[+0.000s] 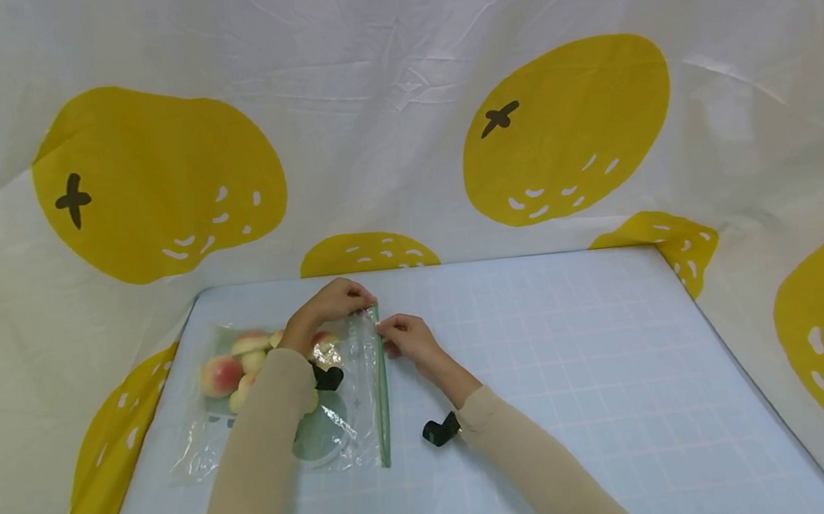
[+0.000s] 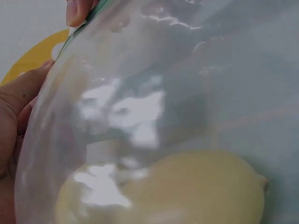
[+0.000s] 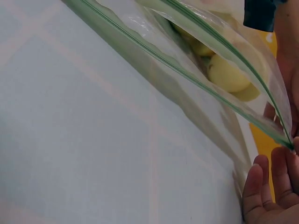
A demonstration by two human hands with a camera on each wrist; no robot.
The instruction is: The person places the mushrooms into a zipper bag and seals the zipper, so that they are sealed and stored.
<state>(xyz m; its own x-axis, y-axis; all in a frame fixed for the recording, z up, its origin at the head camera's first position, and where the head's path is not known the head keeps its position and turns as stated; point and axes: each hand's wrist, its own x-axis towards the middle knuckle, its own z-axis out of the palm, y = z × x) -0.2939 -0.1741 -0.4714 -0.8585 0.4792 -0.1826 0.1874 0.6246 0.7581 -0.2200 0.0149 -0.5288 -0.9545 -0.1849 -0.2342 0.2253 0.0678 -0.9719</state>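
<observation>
A clear zip bag [image 1: 359,413] with a green zip strip [image 1: 383,411] lies on the table, its strip running toward the person. Inside are several pale yellow fruits [image 2: 205,186] and red-blushed peaches [image 1: 222,376]. My left hand [image 1: 326,304] reaches over the bag and pinches the far end of the strip. Just nearer the person, my right hand [image 1: 411,339] pinches the strip from the right with its fingertips. Two separate green zip edges [image 3: 187,77] show a gap between them in the right wrist view; they meet at the corner by the fingers.
The table [image 1: 586,406] has a pale blue checked cover. A white curtain [image 1: 386,151] printed with yellow fruit stands along its back and sides. Black wrist straps [image 1: 441,429] show on both arms. The left forearm [image 1: 260,465] crosses above the bag.
</observation>
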